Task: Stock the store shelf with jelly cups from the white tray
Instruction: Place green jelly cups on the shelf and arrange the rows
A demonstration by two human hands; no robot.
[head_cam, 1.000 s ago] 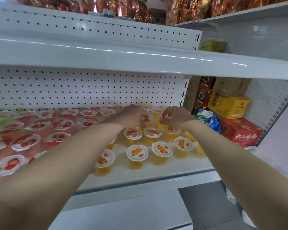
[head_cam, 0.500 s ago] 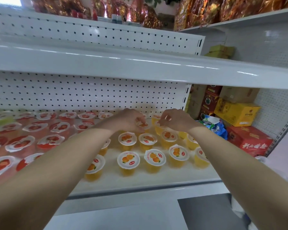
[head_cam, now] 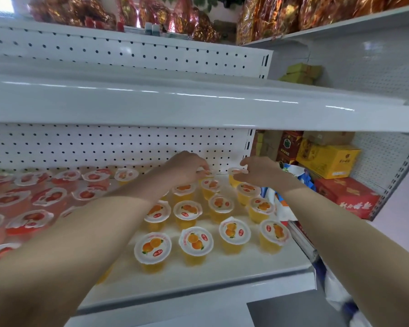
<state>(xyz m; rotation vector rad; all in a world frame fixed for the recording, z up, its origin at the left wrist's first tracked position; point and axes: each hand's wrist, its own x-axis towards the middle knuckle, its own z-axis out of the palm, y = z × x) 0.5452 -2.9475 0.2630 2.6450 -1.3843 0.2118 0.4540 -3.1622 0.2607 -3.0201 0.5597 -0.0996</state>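
1. Both arms reach deep into the shelf (head_cam: 222,271), to the 12 o'clock end of the block of orange jelly cups (head_cam: 188,210), just in front of the pegboard (head_cam: 104,147).
2. The left grip (head_cam: 187,167) has its fingers curled down onto the lid edge of a back-row cup (head_cam: 207,172) and pinches it.
3. The right grip (head_cam: 263,173) has thumb above and fingers below a corner cup (head_cam: 235,171), curled round its rim. How firmly it holds cannot be told.
4. Change over the last second is slight. The hands were close together over the back row and have since drawn a little apart, the right one towards 3 o'clock. The view has also come closer and lower.
5. That suggests two cups are being seated side by side in the last row, with release the likely next step.
6. The rows towards 6 o'clock stand upright and roughly evenly spaced. Red jelly cups (head_cam: 43,197) fill the shelf at 9 o'clock, and a yellow box (head_cam: 328,161) sits at 3 o'clock on the neighbouring shelf.
7. The white tray is out of view, so how many cups remain cannot be judged. Bare shelf remains at the 6 o'clock edge.
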